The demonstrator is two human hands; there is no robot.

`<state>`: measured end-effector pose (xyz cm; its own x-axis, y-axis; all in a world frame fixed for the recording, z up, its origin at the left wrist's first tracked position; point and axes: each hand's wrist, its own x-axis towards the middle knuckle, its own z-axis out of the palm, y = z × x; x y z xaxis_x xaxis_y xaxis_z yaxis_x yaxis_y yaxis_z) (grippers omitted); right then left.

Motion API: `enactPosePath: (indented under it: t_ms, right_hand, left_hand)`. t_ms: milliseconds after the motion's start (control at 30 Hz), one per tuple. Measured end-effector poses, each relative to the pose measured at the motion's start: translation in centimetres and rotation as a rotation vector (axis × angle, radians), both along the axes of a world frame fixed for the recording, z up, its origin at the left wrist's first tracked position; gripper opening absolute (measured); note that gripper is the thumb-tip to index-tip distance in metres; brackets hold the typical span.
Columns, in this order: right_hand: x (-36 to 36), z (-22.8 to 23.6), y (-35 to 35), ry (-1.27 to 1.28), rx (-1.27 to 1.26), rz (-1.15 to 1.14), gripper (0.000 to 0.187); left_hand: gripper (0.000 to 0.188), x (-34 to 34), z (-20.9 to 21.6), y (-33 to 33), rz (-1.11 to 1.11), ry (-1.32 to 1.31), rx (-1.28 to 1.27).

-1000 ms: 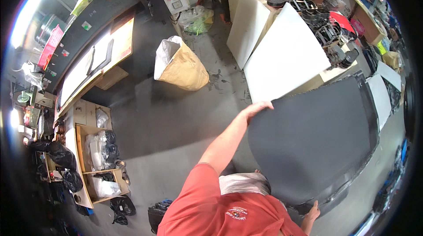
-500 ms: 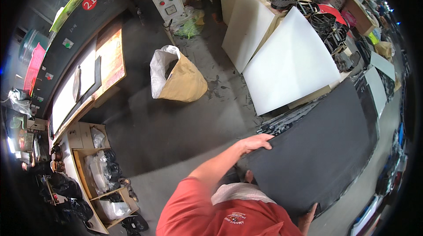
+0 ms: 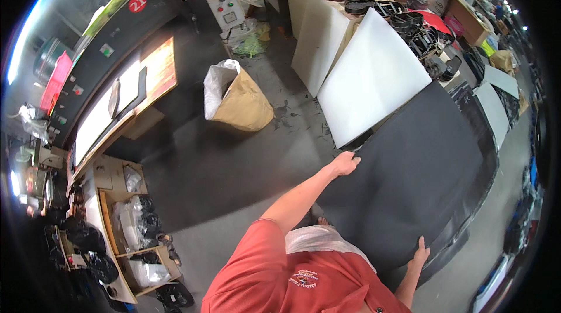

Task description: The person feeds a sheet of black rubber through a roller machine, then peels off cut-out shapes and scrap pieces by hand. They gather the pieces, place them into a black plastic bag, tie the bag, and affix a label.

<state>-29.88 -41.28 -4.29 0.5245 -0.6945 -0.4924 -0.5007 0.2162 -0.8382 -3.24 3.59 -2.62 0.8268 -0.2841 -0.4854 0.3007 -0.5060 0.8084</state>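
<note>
A large, thin black sheet point(image 3: 409, 178) slants in front of me on the right, over more dark sheets point(image 3: 488, 164) that show past its right edge. My left hand point(image 3: 345, 163) grips the sheet's left edge, fingers closed on it with the thumb at the rim. Lower down, my right hand point(image 3: 418, 253) holds the edge nearest me, its thumb on top and its other fingers hidden beneath. Just beyond the sheet lean a big white board point(image 3: 374, 79) and a second white board point(image 3: 325, 41).
A tan sack point(image 3: 242, 103) stands on the floor ahead. At left is a large dark machine with a wooden worktable point(image 3: 162, 76) holding a white board and dark strips. Below it is a shelf unit point(image 3: 111, 219) with bagged items. Metal cutting dies point(image 3: 418, 35) crowd the far bench.
The black sheet has moved up and away from me, now covering the dark stack edge by the white board. My left hand moved farther out; my right hand has come more into view.
</note>
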Motion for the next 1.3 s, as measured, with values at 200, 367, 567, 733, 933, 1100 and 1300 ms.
enactPosePath:
  t_ms: [200, 367, 567, 733, 933, 1100, 1300]
  right_hand:
    - [-1.7, -0.2, -0.6, -0.108, -0.200, 0.225, 0.046]
    - [-1.5, 3.0, 2.0, -0.199, -0.268, 0.342, 0.040]
    - [1.0, 10.1, 11.3, -0.259, -0.554, 0.614, 0.041]
    - [3.6, 13.3, 24.3, -0.429, -0.492, 0.854, 0.037]
    - [3.8, 18.1, 41.9, -0.599, -0.237, 1.044, 0.028]
    - [3.0, 23.5, 56.1, -0.725, -0.070, 1.280, 0.023]
    - [2.1, 27.8, 64.5, -0.869, 0.036, 1.615, 0.030]
  left_hand:
    - [0.048, -9.2, 3.1, 1.8, 0.103, -0.094, -0.152]
    - [0.047, -15.4, 4.4, 3.2, 0.157, -0.144, -0.142]
    - [0.045, -22.5, 8.7, 8.2, 0.237, -0.261, -0.134]
    - [0.046, -29.5, 10.8, 18.7, 0.486, -0.248, -0.088]
    - [0.041, -41.6, 13.2, 31.0, 1.044, -0.369, -0.162]
    - [0.032, -51.2, 20.0, 38.0, 1.266, -0.658, 0.041]
    - [0.032, -63.7, 25.4, 39.1, 1.322, -0.816, 0.208]
